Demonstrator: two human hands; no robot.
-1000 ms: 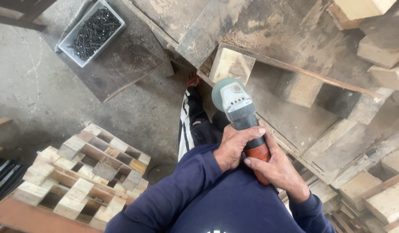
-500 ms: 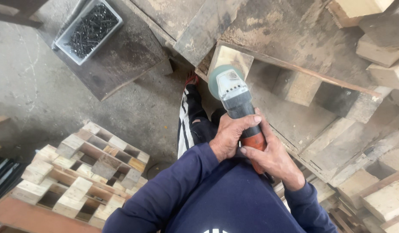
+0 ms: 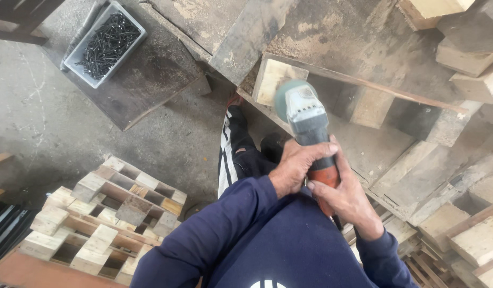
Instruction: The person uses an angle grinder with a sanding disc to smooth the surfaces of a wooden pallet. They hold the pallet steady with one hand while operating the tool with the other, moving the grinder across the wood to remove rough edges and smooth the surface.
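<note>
- A grey concrete floor (image 3: 54,122) was seen at left, stained and cracked.
- A dark board (image 3: 145,80) lay on the floor; a grey tray (image 3: 70,63) of black nails (image 3: 105,45) sat at its upper left corner.
- Stacked pale wood blocks (image 3: 97,213) on slats were noted at lower left, well apart from the hands.
- A worn pallet (image 3: 395,154) filled the right side, with loose blocks (image 3: 470,58) piled at upper right.
- A pale block (image 3: 273,80) was fixed under the pallet edge, just beside the grinder head.
- The grinder (image 3: 307,125) was held over the pallet edge, head pointing away from the body, guard close to the pale block; contact could not be told.
- The left hand (image 3: 297,165) was wrapped over the grinder body from the left, fingers closed on it.
- The right hand (image 3: 345,200) was clamped on the orange rear handle, fingers curled round it.
- Both arms were in navy sleeves (image 3: 219,234), elbows bent, hands touching each other.
- A dark trouser leg (image 3: 235,149) with white stripes was seen below the hands.
</note>
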